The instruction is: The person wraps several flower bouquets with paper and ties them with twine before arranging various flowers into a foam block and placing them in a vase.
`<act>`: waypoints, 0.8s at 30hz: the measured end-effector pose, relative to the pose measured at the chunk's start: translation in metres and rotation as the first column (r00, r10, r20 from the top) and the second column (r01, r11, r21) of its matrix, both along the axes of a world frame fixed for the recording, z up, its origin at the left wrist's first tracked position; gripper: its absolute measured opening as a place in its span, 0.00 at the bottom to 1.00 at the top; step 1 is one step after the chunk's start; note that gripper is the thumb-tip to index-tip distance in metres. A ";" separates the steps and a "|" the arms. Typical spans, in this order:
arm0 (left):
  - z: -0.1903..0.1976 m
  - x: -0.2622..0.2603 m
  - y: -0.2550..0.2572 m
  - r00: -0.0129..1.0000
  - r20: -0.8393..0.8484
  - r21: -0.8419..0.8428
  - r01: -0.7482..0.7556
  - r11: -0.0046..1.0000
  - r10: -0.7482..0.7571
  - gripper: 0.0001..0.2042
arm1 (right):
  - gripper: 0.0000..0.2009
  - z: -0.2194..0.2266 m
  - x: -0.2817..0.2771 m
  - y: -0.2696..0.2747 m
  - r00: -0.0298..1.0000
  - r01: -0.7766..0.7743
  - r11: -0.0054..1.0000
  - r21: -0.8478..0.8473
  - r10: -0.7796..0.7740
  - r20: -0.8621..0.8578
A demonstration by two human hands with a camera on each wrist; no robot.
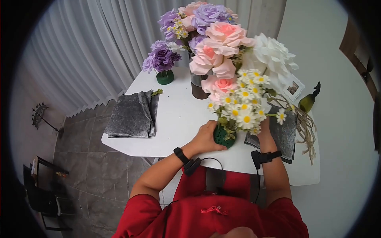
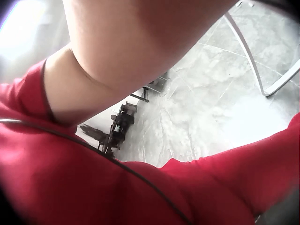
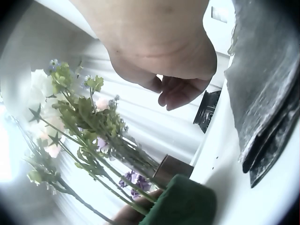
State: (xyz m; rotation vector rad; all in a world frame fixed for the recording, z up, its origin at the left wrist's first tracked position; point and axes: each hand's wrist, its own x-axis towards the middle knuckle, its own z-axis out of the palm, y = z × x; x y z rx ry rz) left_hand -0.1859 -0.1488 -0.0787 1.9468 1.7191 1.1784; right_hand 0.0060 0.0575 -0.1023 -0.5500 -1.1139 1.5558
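A block of green floral foam (image 1: 224, 136) stands near the table's front edge, gripped at its left side by my left hand (image 1: 207, 137). Stems rise from the foam (image 3: 180, 204) in the right wrist view. Above it in the head view are pink roses (image 1: 224, 39), a large white flower (image 1: 274, 59) and white daisies (image 1: 246, 107). My right hand (image 3: 164, 56) is beside the stems, its fingers loosely bent with nothing visible in them. In the head view the blooms hide most of that hand. The left wrist view shows only arm, red clothing and floor.
Folded grey cloth (image 1: 131, 115) lies at the table's left, and more grey cloth (image 1: 283, 129) under my right forearm. Twine (image 1: 304, 131), a white picture frame (image 1: 293, 89) and a dark green vase (image 1: 307, 103) stand right. Purple flowers (image 1: 162, 57) in foam and a dark vase (image 1: 198, 87) are behind.
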 end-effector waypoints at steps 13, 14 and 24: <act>0.007 -0.090 -0.054 0.850 0.043 0.007 -0.525 0.851 0.524 0.40 | 0.42 0.054 -0.155 -0.013 0.802 -0.094 0.882 0.462 -0.207 0.560; 0.003 -0.095 -0.050 0.850 0.041 0.013 -0.527 0.850 0.526 0.40 | 0.47 0.055 -0.166 -0.011 0.786 -0.079 0.870 0.487 -0.246 0.568; 0.001 -0.099 -0.036 0.788 0.034 0.081 -0.616 0.784 0.615 0.41 | 0.55 0.044 -0.243 0.009 0.823 0.019 0.784 0.621 -0.365 0.435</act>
